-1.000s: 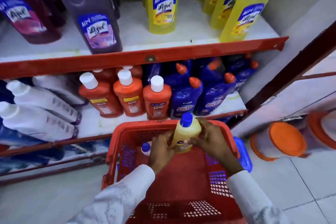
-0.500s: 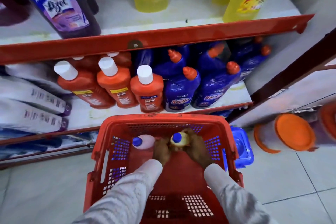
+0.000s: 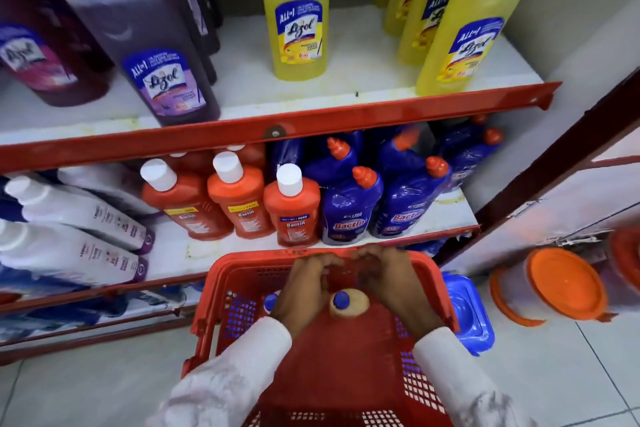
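Observation:
A red plastic basket [image 3: 207,305] stands on the floor in front of the shelves. Inside it a small yellow bottle with a blue cap [image 3: 349,304] stands upright, and a second blue-capped bottle [image 3: 270,302] peeks out beside my left wrist. My left hand [image 3: 304,288] and my right hand [image 3: 391,284] hover above the yellow bottle near the basket's far rim. Their fingers are loosely curled toward each other and hold nothing. Both are a little blurred.
The lower shelf [image 3: 173,250] carries orange Bactin bottles [image 3: 294,208], blue bottles [image 3: 349,211] and white bottles [image 3: 83,215] lying down. Above stand yellow Lizol bottles [image 3: 299,17] and purple ones [image 3: 152,45]. An orange-lidded tub [image 3: 561,284] and a blue container [image 3: 467,315] sit on the floor to the right.
Both hands lowered the yellow bottle into the basket, let go of it and rose toward the far rim. The camera tilted closer to the shelves.

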Motion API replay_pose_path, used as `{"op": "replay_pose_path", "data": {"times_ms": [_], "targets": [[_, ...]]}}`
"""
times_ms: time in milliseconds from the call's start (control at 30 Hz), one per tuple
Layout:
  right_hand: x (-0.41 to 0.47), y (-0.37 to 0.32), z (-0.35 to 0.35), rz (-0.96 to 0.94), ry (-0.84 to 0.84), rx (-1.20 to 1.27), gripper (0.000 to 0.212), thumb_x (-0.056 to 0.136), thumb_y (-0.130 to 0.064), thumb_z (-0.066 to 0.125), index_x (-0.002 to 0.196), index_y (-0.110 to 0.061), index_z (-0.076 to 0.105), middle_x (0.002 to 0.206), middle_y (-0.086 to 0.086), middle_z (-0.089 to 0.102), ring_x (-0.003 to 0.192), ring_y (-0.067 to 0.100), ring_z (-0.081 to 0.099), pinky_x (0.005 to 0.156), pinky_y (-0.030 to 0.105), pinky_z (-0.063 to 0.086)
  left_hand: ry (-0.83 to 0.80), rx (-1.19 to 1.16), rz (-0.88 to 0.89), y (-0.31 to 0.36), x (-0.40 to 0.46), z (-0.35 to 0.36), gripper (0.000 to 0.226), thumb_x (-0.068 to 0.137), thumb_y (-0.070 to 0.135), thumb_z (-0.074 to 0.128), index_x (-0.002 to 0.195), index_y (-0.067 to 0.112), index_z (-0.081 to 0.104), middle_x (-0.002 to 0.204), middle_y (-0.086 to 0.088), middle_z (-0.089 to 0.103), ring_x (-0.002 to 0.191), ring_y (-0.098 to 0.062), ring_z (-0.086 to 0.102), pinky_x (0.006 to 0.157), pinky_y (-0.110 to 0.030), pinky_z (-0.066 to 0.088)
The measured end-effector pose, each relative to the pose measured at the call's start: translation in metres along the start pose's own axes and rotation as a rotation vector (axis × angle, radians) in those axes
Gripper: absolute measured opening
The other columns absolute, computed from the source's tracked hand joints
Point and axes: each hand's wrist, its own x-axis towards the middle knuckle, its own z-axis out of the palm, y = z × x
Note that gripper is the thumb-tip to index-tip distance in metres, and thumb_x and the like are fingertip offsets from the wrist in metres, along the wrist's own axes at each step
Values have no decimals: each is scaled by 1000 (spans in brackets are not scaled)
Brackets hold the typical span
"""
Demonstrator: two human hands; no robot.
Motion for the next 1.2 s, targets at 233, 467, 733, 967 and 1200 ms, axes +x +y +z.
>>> {"op": "replay_pose_path", "data": {"times_ms": [233, 467, 733, 967, 1200], "targets": [[20, -84, -71, -213, 418, 207, 39, 74, 16, 58, 81, -19, 72, 76, -11, 74, 69, 2, 69, 69, 9, 51, 246, 241, 479, 93, 38, -77, 34, 76, 3, 62, 102, 24, 68, 105, 3, 72, 97, -21, 63, 88, -36, 49], [71, -128, -131, -365, 905, 131, 40, 75, -5, 68, 110, -21, 60, 108, 1, 68, 98, 22, 64, 84, 26, 48, 465, 488, 564, 129, 88, -105, 53, 79, 26, 63, 129, 30, 49, 138, 1, 51, 126, -22, 43, 106, -42, 39], [145, -138, -172, -50, 971, 212, 102, 65, -36, 88, 143, -5, 31, 143, 17, 47, 132, 37, 43, 110, 50, 40, 337, 654, 431, 121, 118, -105, 67, 80, 29, 62, 142, 23, 36, 136, -1, 53, 127, -23, 44, 119, -45, 25], [171, -122, -195, -134, 784, 324, 84, 67, -28, 88, 131, -5, 38, 127, 15, 52, 117, 32, 57, 93, 46, 55, 326, 662, 463, 113, 121, -106, 73, 79, 26, 61, 145, 27, 31, 135, 4, 52, 125, -19, 43, 120, -39, 23], [137, -143, -207, -540, 547, 779, 63, 58, -23, 73, 117, -9, 59, 99, 11, 70, 89, 26, 69, 75, 40, 57, 326, 565, 469, 112, 122, -106, 71, 79, 22, 65, 143, 29, 37, 137, 7, 53, 127, -16, 42, 117, -27, 11]]}}
